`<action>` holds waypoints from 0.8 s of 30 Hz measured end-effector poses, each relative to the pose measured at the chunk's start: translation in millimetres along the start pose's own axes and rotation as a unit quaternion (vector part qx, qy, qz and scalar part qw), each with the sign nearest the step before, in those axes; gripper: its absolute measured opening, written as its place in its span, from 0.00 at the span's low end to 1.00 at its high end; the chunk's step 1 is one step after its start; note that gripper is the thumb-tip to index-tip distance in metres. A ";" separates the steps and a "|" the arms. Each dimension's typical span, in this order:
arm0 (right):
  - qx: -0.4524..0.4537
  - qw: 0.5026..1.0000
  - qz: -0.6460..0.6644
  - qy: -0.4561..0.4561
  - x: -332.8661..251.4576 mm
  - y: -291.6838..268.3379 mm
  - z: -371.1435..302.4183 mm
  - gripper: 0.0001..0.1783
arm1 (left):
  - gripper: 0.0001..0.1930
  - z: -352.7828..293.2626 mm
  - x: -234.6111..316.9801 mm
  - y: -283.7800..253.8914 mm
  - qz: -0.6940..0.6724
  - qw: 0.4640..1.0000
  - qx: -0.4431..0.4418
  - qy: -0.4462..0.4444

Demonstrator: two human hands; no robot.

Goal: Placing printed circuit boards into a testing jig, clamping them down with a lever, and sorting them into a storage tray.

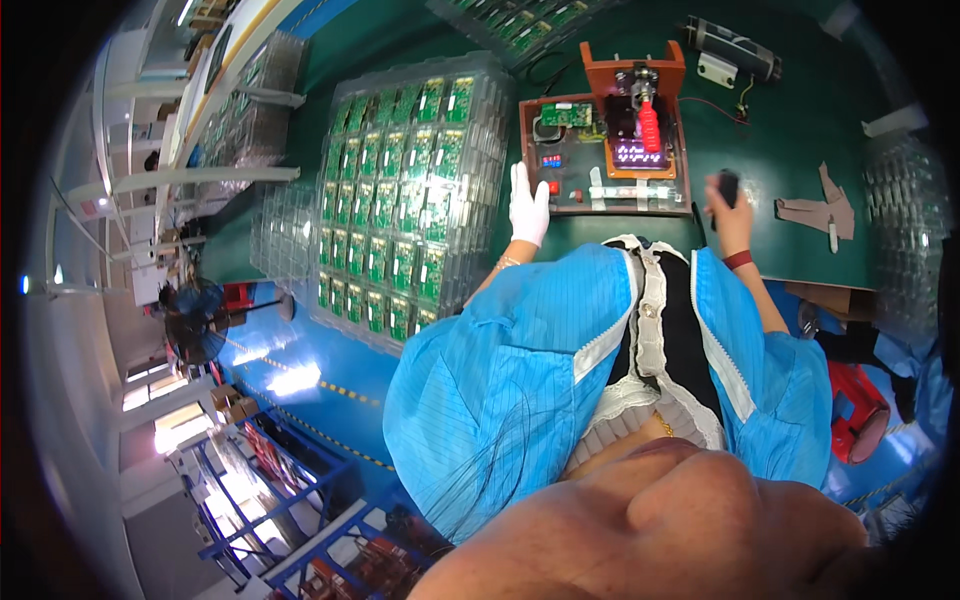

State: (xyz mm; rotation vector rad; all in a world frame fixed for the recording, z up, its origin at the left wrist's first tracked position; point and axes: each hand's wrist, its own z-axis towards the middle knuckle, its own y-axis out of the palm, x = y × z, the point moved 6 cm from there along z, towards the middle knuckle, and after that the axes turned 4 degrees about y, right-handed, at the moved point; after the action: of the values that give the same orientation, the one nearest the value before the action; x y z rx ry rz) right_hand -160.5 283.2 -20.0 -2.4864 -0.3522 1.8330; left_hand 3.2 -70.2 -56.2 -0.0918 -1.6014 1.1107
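Note:
My left hand [528, 207], in a white glove, is beside the front left corner of a test fixture [567, 206]. Its fingers are stretched out and hold nothing. Bare and with a red band at the wrist, my right hand [735, 222] is closed around a small black oblong object [729, 187], whose kind I cannot make out. That hand is just right of the fixture. A green circuit board [568, 115] lies at the fixture's upper left. The toggle clamp with a red handle [649, 128] stands over a lit panel [638, 154].
Left of the fixture, stacked clear trays [497, 170] hold several green circuit boards. A dark cylindrical device [735, 48] lies at the back right. A grey-brown cloth piece [818, 212] is on the green table [770, 150], with more clear trays [905, 215] at the far right.

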 end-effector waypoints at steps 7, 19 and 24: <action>0.012 0.993 0.073 -0.095 -101.1 -1.9 -19.2 0.18 | 0.39 2.3 2.4 -18.7 -0.087 0.989 -0.070 -0.098; -0.050 0.789 -0.079 -0.607 -208.8 48.7 -72.3 0.20 | 0.44 -2.8 5.1 -5.2 -0.039 0.994 -0.071 -0.071; -0.154 0.702 -0.238 -0.654 -191.4 81.1 -57.9 0.17 | 0.45 -0.6 0.1 -5.0 -0.057 0.992 -0.102 -0.050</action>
State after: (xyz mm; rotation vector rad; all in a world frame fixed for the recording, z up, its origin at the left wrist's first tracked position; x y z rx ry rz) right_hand -146.0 172.1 164.4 -0.4892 -1.2016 2.9605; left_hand 6.1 -72.5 -52.7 -0.0806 -1.7843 0.8733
